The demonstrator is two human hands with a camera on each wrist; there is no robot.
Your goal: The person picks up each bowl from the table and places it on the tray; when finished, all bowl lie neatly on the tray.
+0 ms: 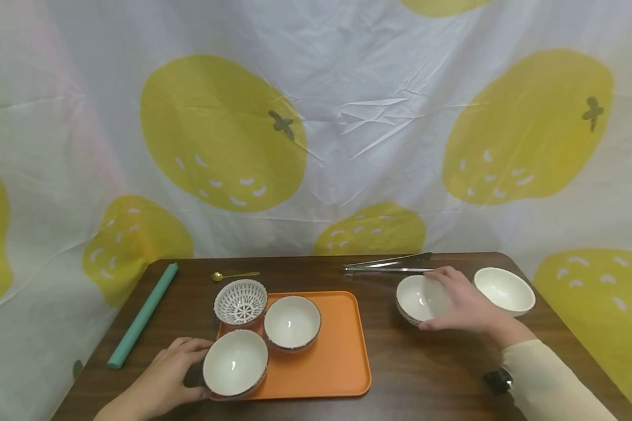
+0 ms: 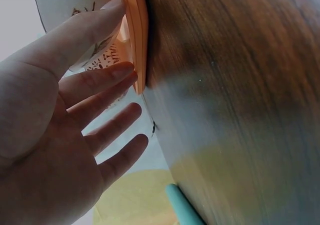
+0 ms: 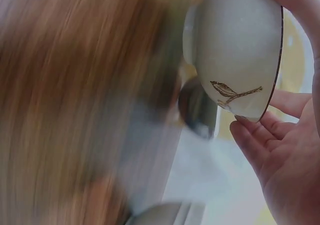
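Observation:
My right hand [image 1: 466, 304] grips a cream bowl [image 1: 421, 299] by its rim, thumb on the near side and fingers on the far side. In the right wrist view this bowl shows a brown leaf sprig and a dark rim. My left hand [image 1: 171, 374] is at the orange tray's left side, its fingers spread beside a similar bowl [image 1: 235, 363]. Its thumb and index fingertips lie right at the tray's edge in the left wrist view. That bowl sits on the orange tray [image 1: 342, 351] with another cream bowl [image 1: 292, 323] and a patterned bowl [image 1: 241, 303] behind.
A plain white bowl [image 1: 504, 290] stands right of my right hand. Metal tongs [image 1: 384, 269] lie at the table's back edge. A small gold spoon [image 1: 236, 275] is behind the tray, and a green rod [image 1: 143, 316] lies at the left. A fruit-print curtain [image 1: 374, 146] hangs behind.

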